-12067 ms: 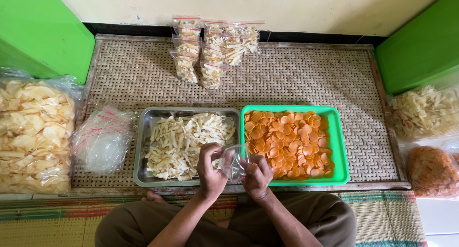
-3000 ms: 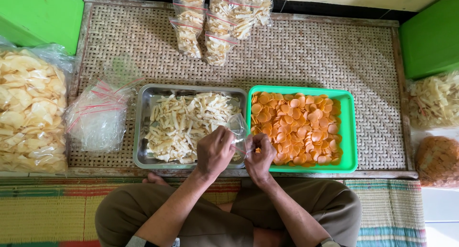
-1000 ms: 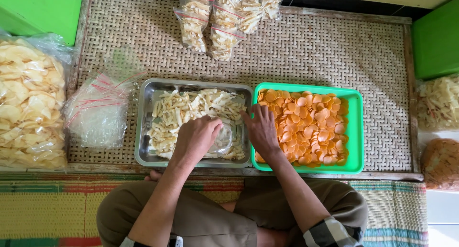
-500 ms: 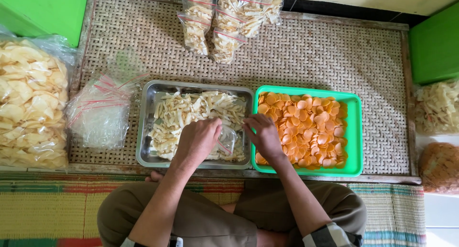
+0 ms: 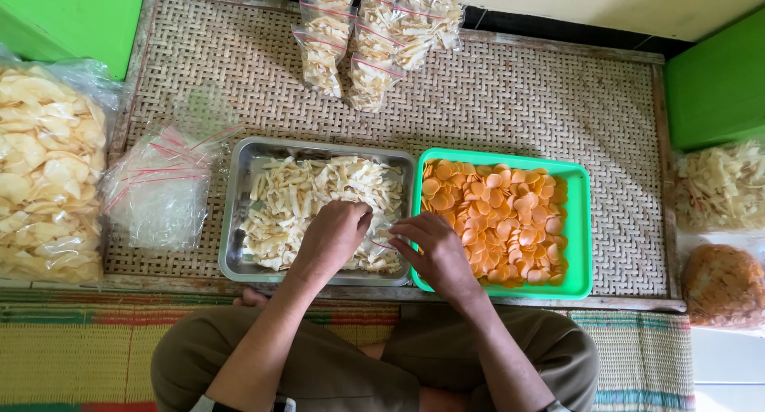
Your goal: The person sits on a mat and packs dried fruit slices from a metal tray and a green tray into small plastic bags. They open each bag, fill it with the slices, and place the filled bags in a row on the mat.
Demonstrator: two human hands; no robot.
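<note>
A small clear plastic bag (image 5: 381, 238), mostly hidden, lies in the metal tray (image 5: 233, 221) of pale chip strips (image 5: 295, 193), its long axis seemingly running left-right. The left hand (image 5: 333, 235) curls down into the strips; the right hand (image 5: 434, 249) pinches the bag's edge beside the green tray (image 5: 580, 221) of orange crackers (image 5: 498, 213).

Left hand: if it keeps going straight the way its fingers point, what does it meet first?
The left hand points up and slightly right across the metal tray. It would probably meet the pale chip strips right at its fingertips first, then the tray's far rim. Depth is unclear.
</note>
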